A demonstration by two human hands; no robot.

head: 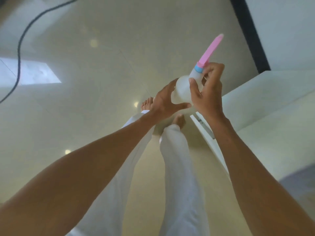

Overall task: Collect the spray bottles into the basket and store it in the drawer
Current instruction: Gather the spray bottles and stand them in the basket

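- I see a spray bottle (185, 90) held up in the air in front of me, over a pale glossy floor (105, 68).
- The bottle has a translucent white body, a light blue collar at the neck and a pink spray head (210, 51) that points up and away from me, tilted to the right.
- My right hand (207, 96) is closed around the bottle's neck and shoulder: the thumb lies across the near side just below the blue collar, and the fingers curl round the far side near the pink head.
- My left hand (164, 99) cups the lower part of the bottle from the left, with the thumb lying under the base and the fingers behind the body; I cannot tell how firmly it presses.
- Below the bottle I see my two bare feet on the floor and my legs in white trousers (175, 164).
- To the right of the bottle stands a white cabinet (272, 103), its top surface level with my right forearm; a thin white edge with a metal rail (204, 126) runs down just beside that forearm.
- Far to the left of the bottle a black cable (20, 48) curves across the floor.
- Above and to the right of the bottle a dark vertical strip (250, 31) runs along a white wall.
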